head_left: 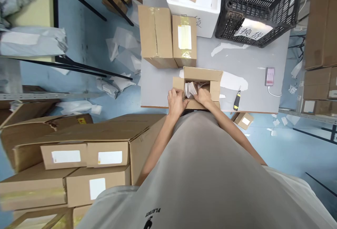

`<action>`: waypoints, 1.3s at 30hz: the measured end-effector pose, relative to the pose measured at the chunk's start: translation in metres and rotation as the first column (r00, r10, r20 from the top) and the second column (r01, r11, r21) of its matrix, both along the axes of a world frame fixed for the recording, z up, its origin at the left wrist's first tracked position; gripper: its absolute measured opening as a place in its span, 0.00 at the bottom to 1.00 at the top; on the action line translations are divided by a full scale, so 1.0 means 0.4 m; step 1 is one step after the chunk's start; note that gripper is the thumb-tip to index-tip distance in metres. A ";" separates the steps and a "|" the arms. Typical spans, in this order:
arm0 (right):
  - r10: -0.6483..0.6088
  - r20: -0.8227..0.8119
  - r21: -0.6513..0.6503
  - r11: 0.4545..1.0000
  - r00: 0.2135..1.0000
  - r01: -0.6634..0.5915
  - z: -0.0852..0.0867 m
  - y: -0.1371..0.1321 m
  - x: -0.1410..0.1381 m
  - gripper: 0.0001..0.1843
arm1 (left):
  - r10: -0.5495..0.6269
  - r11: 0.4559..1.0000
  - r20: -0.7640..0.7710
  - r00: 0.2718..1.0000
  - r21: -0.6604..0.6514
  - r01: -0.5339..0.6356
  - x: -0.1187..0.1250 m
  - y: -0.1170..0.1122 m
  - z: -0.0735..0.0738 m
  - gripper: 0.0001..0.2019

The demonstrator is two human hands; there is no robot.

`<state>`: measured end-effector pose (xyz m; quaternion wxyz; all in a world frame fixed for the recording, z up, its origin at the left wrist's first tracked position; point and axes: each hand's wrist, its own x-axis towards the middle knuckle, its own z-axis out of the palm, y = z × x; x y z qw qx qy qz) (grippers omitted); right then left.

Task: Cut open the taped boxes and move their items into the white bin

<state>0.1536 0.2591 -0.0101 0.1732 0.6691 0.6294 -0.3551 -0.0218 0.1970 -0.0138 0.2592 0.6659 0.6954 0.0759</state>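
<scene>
**Open box (203, 73) at the table's (259, 53) near edge**

Brown cardboard, flaps outspread, pale creased wrap (190, 89) inside. The left hand (176, 103) curls its fingers at the near-left corner; the right hand (204, 96) reaches in by the wrap. Whether either grips, I cannot tell.
</scene>
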 end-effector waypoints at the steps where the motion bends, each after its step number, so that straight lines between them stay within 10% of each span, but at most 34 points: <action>1: -0.010 -0.003 0.002 1.000 1.000 0.010 0.002 0.001 0.003 0.21 | -0.004 1.000 0.005 1.000 0.000 0.004 0.003 0.002 0.000 0.20; 12: -0.014 0.012 0.020 1.000 1.000 0.014 0.032 0.002 0.011 0.19 | -0.087 0.996 0.010 0.996 0.018 0.087 0.042 0.018 0.000 0.22; 18: -0.045 -0.062 0.263 0.963 0.997 0.060 0.120 -0.018 0.081 0.17 | -0.035 0.998 0.132 0.991 0.061 0.027 0.045 0.040 0.003 0.23; 22: -0.112 -0.330 0.395 0.885 0.937 0.245 0.191 -0.051 0.154 0.14 | 0.026 0.992 0.342 0.939 0.110 -0.067 0.057 0.081 0.024 0.24; 30: -0.233 -0.884 0.130 0.710 0.405 0.692 0.269 -0.028 0.237 0.29 | 0.020 0.989 0.725 0.688 0.088 -0.122 0.068 0.143 0.098 0.21; 36: -0.275 -0.895 0.195 0.468 0.352 0.862 0.236 -0.003 0.225 0.28 | 0.217 0.953 0.864 0.455 -0.086 -0.291 0.087 0.140 0.122 0.28; 39: -0.313 -0.879 0.201 0.443 0.360 0.874 0.232 -0.024 0.174 0.24 | 0.247 0.913 0.868 0.431 -0.060 -0.403 0.118 0.131 0.144 0.29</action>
